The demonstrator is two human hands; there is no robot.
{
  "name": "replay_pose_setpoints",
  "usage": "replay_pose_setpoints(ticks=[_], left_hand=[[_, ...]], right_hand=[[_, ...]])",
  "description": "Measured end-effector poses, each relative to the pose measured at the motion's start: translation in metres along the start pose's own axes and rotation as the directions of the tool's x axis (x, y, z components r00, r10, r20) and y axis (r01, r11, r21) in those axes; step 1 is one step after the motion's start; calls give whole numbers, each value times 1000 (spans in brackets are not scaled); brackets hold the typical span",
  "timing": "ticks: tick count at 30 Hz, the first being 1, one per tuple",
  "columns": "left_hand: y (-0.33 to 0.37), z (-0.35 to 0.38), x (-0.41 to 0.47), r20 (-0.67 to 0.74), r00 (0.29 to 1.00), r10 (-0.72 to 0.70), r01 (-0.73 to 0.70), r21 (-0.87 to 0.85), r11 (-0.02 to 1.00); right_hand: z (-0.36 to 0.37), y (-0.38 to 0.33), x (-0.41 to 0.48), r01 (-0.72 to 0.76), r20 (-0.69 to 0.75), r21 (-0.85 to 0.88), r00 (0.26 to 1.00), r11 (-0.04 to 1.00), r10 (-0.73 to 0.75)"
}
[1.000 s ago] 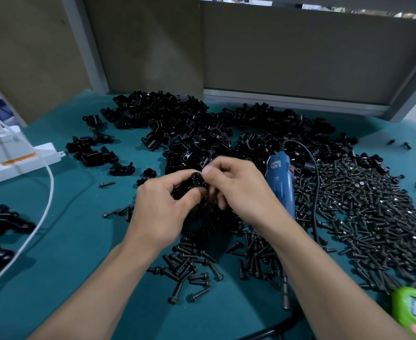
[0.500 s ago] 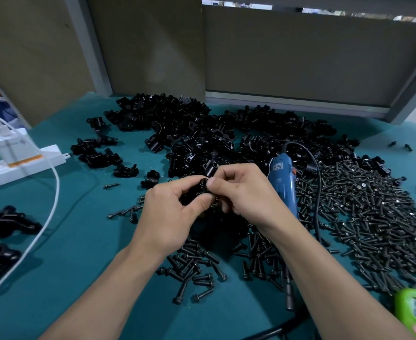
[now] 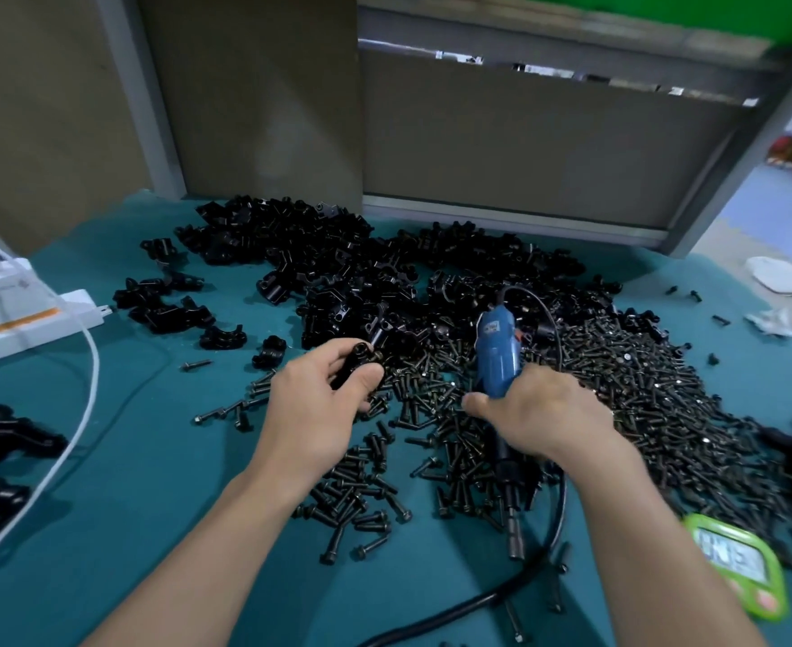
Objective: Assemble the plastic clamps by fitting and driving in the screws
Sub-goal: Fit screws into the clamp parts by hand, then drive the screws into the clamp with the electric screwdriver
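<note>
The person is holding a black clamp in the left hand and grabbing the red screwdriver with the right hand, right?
Almost. The screwdriver is blue, not red, as the head view shows. The rest is right: the left hand holds a black clamp, and the right hand is grabbing the screwdriver.

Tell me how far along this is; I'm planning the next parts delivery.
Done: a few clamps set aside at left. In hand: left hand holds a clamp; right hand grips the blue driver. Left: the large clamp pile and screw heap.
</note>
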State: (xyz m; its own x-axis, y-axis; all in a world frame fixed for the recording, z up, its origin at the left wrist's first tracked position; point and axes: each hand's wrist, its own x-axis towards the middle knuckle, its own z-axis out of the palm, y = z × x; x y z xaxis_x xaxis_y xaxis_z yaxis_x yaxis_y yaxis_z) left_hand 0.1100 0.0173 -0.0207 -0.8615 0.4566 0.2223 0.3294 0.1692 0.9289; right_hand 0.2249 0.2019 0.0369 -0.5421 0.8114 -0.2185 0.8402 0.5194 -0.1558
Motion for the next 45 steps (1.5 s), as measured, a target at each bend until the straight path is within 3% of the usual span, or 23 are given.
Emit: replay_pose_setpoints(ticks=[3, 5, 7, 9, 12, 14, 18, 23, 31, 35, 38, 45], left_hand=[[0, 1, -3, 12, 999, -34, 33, 57, 998], [0, -1, -4, 26, 998, -65, 63, 71, 995], [2, -3, -3, 35, 996, -87, 84, 84, 993], [5, -3, -1, 39, 995, -89, 85, 100, 991], [6, -2, 0, 47, 994, -94, 89, 105, 990], [5, -2, 0, 55, 994, -90, 84, 101, 991], [0, 0, 3, 23, 996, -82, 80, 76, 994], [0, -1, 4, 19, 994, -109, 107, 95, 990], [-4, -2, 4, -30, 999, -32, 35, 118, 992], [-4, -3, 2, -32, 999, -3, 6, 121, 993], [-4, -2, 0, -17, 1000, 19, -17, 118, 993], [0, 4, -5, 32, 997, 70, -75, 164, 984]], right_hand=[[1, 3, 5, 7, -2, 143, 1000, 990, -7], [3, 7, 6, 16, -5, 407, 1000, 913, -16], [4, 10, 7, 12, -1, 761, 1000, 648, -18], [-1, 9, 10, -52, 78, 963, 993, 264, -89], [-12, 0, 13, -210, 133, 948, 943, -237, -306], [-19, -5, 16, -249, 100, 898, 918, -362, -384], [-28, -21, 27, -222, 67, 913, 910, -343, -410], [-31, -29, 41, -321, 94, 837, 881, -442, -463], [-27, -28, 45, -123, 23, 964, 921, -234, -389], [-20, -25, 49, -292, 141, 877, 916, -382, -375], [-21, -19, 53, -380, 221, 822, 900, -425, -376], [-30, -9, 57, -364, 202, 785, 916, -502, -348]])
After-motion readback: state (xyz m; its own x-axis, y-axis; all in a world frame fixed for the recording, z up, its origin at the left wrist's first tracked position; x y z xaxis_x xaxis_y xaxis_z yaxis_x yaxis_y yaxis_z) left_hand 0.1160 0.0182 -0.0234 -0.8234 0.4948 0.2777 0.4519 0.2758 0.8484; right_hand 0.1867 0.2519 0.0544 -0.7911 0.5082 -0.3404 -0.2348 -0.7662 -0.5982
